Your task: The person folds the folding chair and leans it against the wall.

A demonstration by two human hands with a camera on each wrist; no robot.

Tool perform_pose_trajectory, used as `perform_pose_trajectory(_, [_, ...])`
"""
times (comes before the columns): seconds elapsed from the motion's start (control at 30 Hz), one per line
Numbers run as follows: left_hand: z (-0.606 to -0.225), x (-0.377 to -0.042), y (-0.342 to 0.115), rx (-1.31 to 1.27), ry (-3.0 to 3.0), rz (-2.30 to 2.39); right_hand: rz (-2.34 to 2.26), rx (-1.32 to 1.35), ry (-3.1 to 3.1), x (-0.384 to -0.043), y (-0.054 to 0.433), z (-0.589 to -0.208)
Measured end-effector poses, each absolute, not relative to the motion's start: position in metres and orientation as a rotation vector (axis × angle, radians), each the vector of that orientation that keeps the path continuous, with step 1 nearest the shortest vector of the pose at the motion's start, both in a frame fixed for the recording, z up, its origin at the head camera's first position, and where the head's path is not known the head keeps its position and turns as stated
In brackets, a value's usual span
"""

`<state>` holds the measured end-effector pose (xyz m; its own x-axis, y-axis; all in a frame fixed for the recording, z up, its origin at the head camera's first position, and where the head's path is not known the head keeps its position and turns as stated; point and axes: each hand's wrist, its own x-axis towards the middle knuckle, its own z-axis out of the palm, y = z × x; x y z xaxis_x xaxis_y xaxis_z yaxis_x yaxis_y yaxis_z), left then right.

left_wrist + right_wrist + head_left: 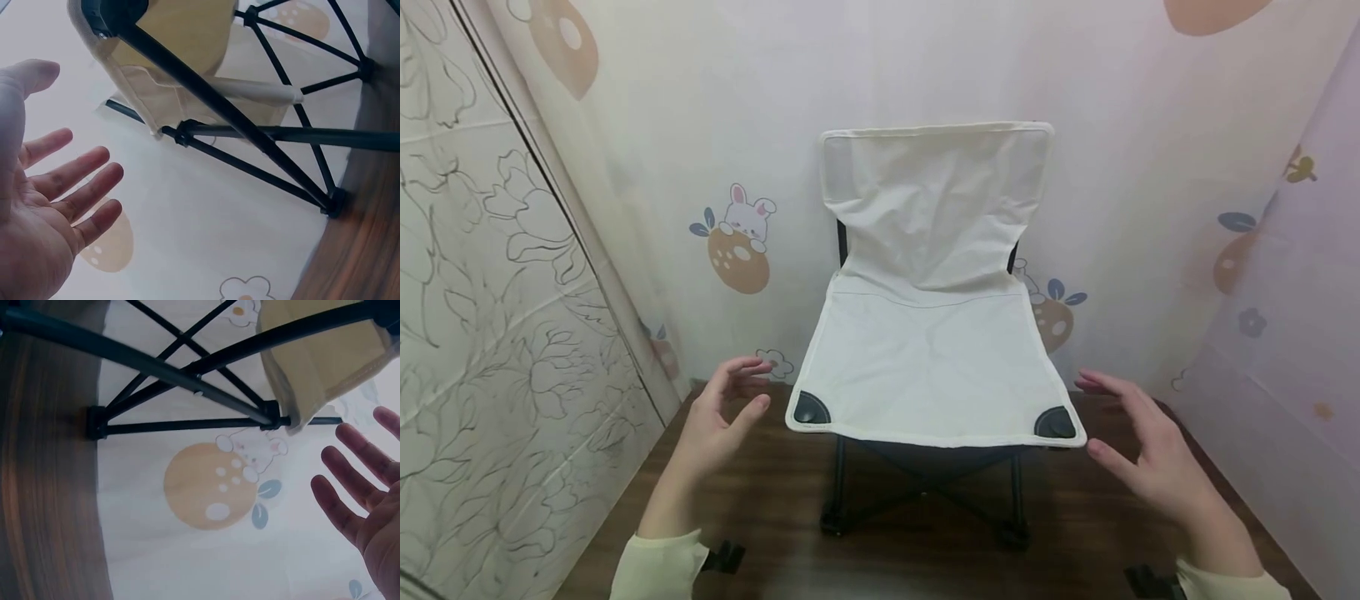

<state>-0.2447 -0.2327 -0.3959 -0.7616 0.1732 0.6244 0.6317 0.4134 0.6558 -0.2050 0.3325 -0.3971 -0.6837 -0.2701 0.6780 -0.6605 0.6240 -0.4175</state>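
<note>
A white fabric folding chair [925, 358] stands unfolded, its seat facing me and its backrest upright. Black corner caps mark the front of the seat, and dark crossed legs [925, 492] show beneath it. To the left of the seat my left hand [722, 417] is held in the air, fingers relaxed and apart from the fabric. On the other side my right hand [1150, 450] hovers by the front right corner, thumb tip right at the seat's edge. Both wrist views show spread fingers holding nothing, with the chair's dark tube frame [250, 134] nearby.
The chair stands on a dark wood-look surface [760, 508]. Behind it hangs a pale backdrop [655, 167] printed with rabbits and orange shapes. A sheet with line-drawn flowers [490, 333] covers the left side, and another printed pale sheet [1300, 375] closes the right.
</note>
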Motion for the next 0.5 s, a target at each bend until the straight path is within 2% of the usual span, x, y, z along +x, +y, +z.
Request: perform_pose_trajectory(0.5, [-0.4, -0.237, -0.224, -0.74, -2.237, -1.421, 1.063, 0.85, -2.18, -0.202, 0.315, -0.395])
